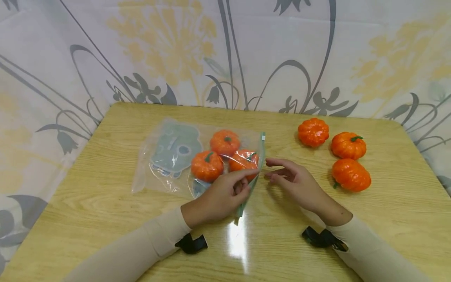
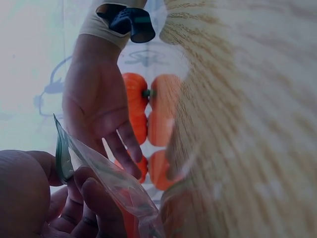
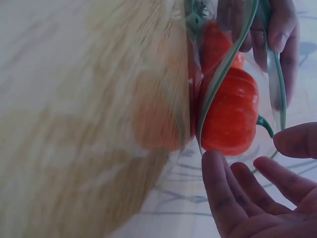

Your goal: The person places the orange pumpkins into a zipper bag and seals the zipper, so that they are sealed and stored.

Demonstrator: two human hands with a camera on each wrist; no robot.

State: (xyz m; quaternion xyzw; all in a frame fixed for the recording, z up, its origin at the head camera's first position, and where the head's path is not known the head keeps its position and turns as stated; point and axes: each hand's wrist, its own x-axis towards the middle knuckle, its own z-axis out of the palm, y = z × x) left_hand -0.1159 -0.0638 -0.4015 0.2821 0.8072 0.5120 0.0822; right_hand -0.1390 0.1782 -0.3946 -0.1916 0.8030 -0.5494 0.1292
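nearest are two pale sleeves [image 1: 141, 243], reaching in over the wood-grained surface [image 1: 278, 258], with a black mount [image 1: 192, 243] at the left wrist and another at the right. between the mounts a white streak of glare lies on the surface.

next come the hands. the left hand [image 1: 220, 197] pinches the green edge of a clear bag [image 1: 181, 186] between thumb and fingers, its forefinger stretched across the bag's mouth. the right hand [image 1: 296, 182] holds nothing; its fingers are spread and gently bent, just beside that mouth.

the bag lies flat-side down on the surface, mouth toward the right hand. the right wrist view shows its two green strips parted, with a pumpkin between them. three orange pumpkins are inside: one by the left hand [image 1: 207, 167], one close to the mouth and partly behind the forefinger, and one farther back [image 1: 224, 142]. a green printed figure [image 1: 172, 145] marks the bag's other end.

well to the right, three loose pumpkins sit on the surface: the nearest [image 1: 351, 175] tipped over, stem low; the next [image 1: 348, 145] just behind it; the farthest [image 1: 313, 132] off to its left.

beyond hangs a flowered cloth [image 1: 246, 51].
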